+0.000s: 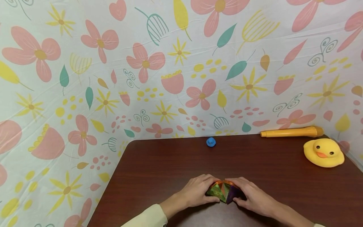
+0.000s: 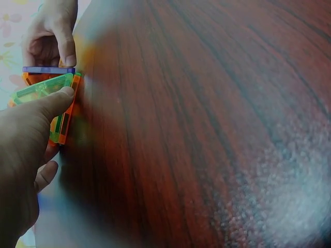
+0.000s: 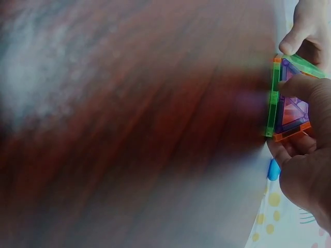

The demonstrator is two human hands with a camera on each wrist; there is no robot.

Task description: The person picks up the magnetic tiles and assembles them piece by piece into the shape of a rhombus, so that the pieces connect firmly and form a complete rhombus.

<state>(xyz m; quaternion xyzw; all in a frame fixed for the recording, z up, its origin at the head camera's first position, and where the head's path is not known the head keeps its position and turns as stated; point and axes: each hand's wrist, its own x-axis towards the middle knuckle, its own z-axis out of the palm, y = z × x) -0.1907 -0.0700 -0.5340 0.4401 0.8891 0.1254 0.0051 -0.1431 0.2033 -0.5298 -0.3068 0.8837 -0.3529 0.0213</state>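
Several translucent magnetic tiles are joined into a small angled shape just above or on the near part of the table; the fingers hide much of it. At its left my left hand (image 1: 197, 190) grips a green tile (image 1: 216, 191), thumb on the near face and fingers behind. From the other side my right hand (image 1: 252, 194) grips a purple tile (image 1: 233, 193), which also shows in the right wrist view under the thumb. Orange edges run along the top and between them. In the left wrist view, the right thumb is by the purple edge (image 2: 49, 70).
The dark brown table (image 1: 158, 164) has a small blue duck (image 1: 211, 142) at its far edge. A yellow microphone-shaped toy (image 1: 292, 131) lies at the back right, with a yellow duck (image 1: 324, 153) in front of it. Flower-printed cloth (image 1: 170, 104) hangs behind.
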